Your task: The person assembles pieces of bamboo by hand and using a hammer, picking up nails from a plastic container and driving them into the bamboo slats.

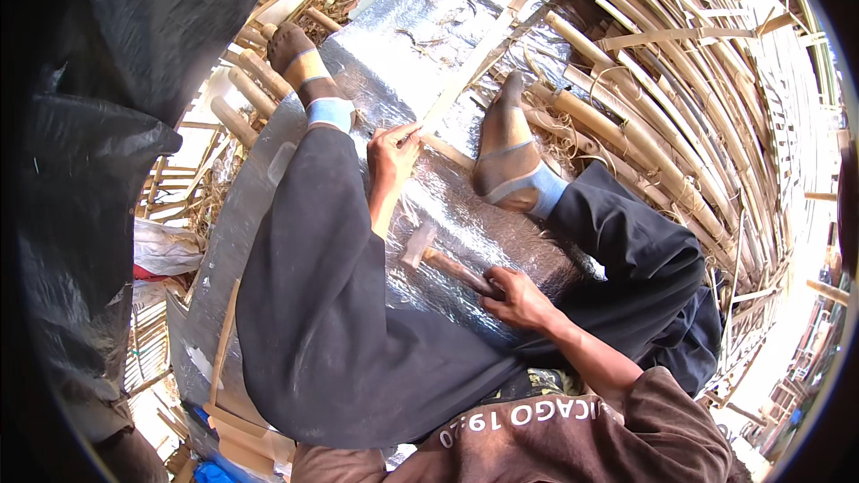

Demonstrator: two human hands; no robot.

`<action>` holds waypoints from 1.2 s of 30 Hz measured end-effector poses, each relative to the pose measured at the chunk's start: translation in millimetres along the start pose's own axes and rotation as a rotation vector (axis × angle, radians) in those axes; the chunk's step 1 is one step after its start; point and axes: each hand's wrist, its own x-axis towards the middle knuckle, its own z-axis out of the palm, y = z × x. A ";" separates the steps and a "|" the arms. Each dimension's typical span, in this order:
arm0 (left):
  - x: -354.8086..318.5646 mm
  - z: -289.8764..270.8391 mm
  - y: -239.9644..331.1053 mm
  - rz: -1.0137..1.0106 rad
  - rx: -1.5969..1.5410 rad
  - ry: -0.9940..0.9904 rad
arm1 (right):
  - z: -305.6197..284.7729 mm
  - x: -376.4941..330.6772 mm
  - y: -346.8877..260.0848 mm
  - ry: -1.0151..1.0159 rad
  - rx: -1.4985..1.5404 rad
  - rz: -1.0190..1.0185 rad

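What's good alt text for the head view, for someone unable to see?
A seated person grips a wooden-handled, grey-headed hammer in the right hand; the left hand is beside a pale, flat bamboo strip, its grip unclear. Shiny silver sheeting lies beneath, tan bamboo poles at right.

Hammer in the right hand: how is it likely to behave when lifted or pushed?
The hammer is probably head-heavy: its blocky head sits well away from the right hand. Its thick, straight handle should feel stiff. Pushed along the shiny silvery sheet, it may slide or pivot rather than roll, given that blocky head.
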 end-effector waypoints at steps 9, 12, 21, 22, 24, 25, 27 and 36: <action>8.5 2.2 -9.0 -0.254 -0.180 -0.108 | -15.7 -9.4 -7.5 0.167 0.298 0.232; 10.7 -3.1 2.7 -0.244 -0.142 -0.135 | -16.9 -9.1 -7.6 0.190 0.301 0.236; 14.8 -11.5 10.8 0.110 0.101 -0.087 | -7.1 -18.7 -4.7 0.063 0.271 0.312; 15.3 -11.1 10.8 0.104 0.097 -0.095 | -4.0 -21.0 -3.4 0.092 0.296 0.293; 16.6 -10.9 10.7 0.093 0.088 -0.111 | -3.4 -22.5 -2.2 0.087 0.258 0.295; 17.0 -11.2 10.9 0.092 0.092 -0.119 | -3.7 -23.1 -1.7 0.084 0.239 0.296; 17.9 -12.0 11.8 0.090 0.102 -0.136 | -4.6 -23.2 -1.5 0.076 0.267 0.313; 20.2 -16.0 9.2 0.277 0.186 -0.109 | -7.4 -19.9 -6.5 0.136 0.299 0.297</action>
